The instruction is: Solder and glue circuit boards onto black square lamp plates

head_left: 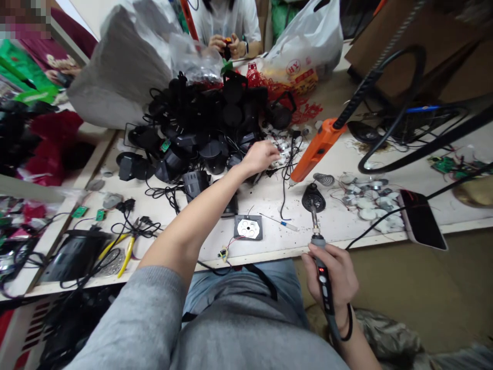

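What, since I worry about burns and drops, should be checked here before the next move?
1. Right hand around the handle of the grey-and-black soldering iron: ok.
2. The iron's metal end directed at the black teardrop-shaped dish, away from the other hand: ok.
3. Left hand with a firm grip on something at the pile of small white parts: cannot tell, fingertips unclear.
4. Orange rod-shaped tool apart from both hands: ok.
5. Dark-screened rectangular phone fully on the white bench: not ok, one corner overhangs the edge.

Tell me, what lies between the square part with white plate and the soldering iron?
In the head view, a thin blue-banded tool lies between the square part and the soldering iron in the right hand.
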The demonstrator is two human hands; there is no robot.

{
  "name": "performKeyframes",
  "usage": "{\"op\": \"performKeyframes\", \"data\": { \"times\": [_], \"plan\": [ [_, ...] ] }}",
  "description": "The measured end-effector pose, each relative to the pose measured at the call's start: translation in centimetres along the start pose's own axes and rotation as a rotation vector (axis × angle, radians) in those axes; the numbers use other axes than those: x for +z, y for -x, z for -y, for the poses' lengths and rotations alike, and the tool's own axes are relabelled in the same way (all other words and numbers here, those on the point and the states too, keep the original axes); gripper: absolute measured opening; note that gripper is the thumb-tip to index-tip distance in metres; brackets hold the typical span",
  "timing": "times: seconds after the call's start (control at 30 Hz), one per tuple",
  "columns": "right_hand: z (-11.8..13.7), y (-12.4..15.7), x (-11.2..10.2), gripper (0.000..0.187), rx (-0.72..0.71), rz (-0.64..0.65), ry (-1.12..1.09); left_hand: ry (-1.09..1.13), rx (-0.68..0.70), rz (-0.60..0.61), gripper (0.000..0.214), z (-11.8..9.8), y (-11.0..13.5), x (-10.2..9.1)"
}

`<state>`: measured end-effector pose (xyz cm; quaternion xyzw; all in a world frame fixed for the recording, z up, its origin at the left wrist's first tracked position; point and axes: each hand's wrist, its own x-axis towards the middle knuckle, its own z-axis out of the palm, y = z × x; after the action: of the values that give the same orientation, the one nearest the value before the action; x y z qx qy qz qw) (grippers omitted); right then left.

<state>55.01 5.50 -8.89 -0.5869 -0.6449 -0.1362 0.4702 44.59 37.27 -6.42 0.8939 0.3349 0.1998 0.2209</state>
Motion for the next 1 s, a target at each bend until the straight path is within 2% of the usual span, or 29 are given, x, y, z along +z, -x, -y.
{"op": "performKeyframes", "data": {
  "times": [0.1,0.2,0.33,0.43,0.5,0.6,0.67,0.73,0.87,1.0],
  "plan": [
    [0.1,0.1,-0.1,0.026,0.017,0.010,-0.028,0.421,-0.025,-0.255,0.019,0.4,0.0,-1.5],
    [0.2,0.2,-0.2,0.028,0.036,0.033,-0.066,0.739,-0.005,-0.385,0.023,-1.0,1.9,-3.6],
    [0.5,0.1,-0.2,0.028,0.027,0.059,-0.116,0.896,-0.056,-0.496,0.022,-4.5,7.7,-7.1],
    [0.8,0.0,-0.2,0.030,0.023,0.091,-0.143,0.957,-0.154,-0.527,0.028,-6.1,13.1,-8.4],
    [1.0,0.0,-0.2,0.031,0.003,0.116,-0.167,1.006,-0.280,-0.491,0.031,-6.6,16.8,-8.0],
    [1.6,0.1,-0.1,0.034,-0.015,0.146,-0.229,1.067,-0.559,-0.404,0.036,-7.1,21.9,-6.1],
    [2.3,0.1,0.2,0.035,0.031,0.170,-0.280,1.073,-0.735,-0.339,0.040,-7.8,24.5,-4.6],
    [3.2,-0.2,0.8,0.036,0.099,0.196,-0.340,1.083,-0.853,-0.253,0.041,-8.8,26.2,-3.3],
    [5.4,-1.5,2.5,0.033,0.168,0.251,-0.484,1.116,-0.901,-0.174,0.041,-10.6,27.4,-1.7],
    [6.6,-2.5,3.6,0.033,0.191,0.305,-0.580,1.053,-0.763,-0.195,0.030,-11.3,26.9,-0.6]
  ]
}}
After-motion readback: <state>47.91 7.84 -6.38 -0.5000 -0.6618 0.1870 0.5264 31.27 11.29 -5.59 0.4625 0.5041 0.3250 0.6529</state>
